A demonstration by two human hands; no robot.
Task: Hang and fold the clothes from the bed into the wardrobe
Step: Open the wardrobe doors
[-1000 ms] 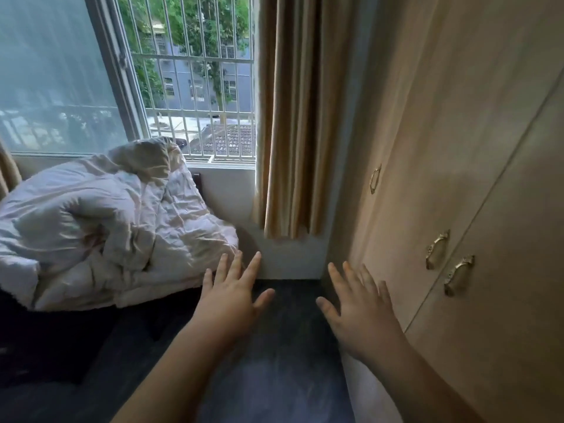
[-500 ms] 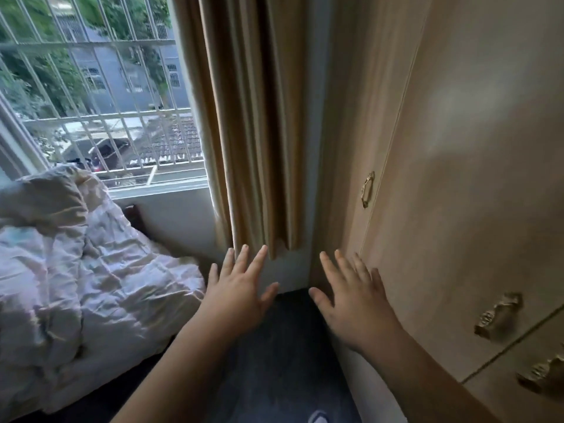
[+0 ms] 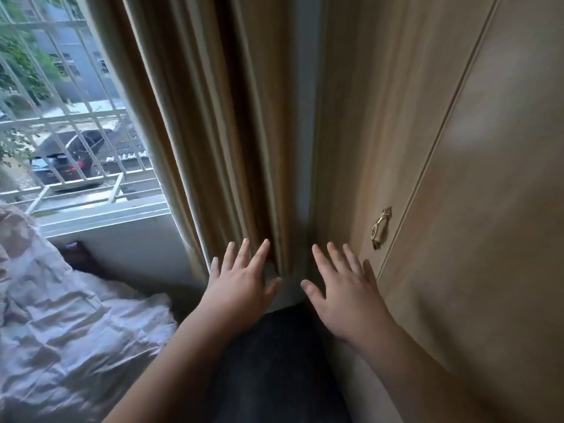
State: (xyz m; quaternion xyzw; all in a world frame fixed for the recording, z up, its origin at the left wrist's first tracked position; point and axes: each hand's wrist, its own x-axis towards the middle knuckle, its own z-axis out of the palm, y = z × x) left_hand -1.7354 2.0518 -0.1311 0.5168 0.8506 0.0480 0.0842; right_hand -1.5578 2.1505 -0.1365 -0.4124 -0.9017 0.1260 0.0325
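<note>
The light wooden wardrobe (image 3: 457,184) fills the right side, its doors closed, with a brass handle (image 3: 379,228) on the far door. My left hand (image 3: 241,288) and my right hand (image 3: 341,294) are stretched out in front of me, fingers spread and straight, holding nothing. The right hand hovers just left of the wardrobe door, below the handle. A crumpled white duvet (image 3: 61,331) lies on the bed at the lower left. No clothes show in this view.
A beige curtain (image 3: 213,132) hangs straight ahead beside a barred window (image 3: 70,117). A white wall strip (image 3: 300,117) separates curtain and wardrobe. Dark floor (image 3: 274,361) runs between the bed and the wardrobe.
The view has swung right and upward toward the wardrobe corner; the duvet slid to the left edge and the lower handles left the frame. Both hands stay spread and empty.
</note>
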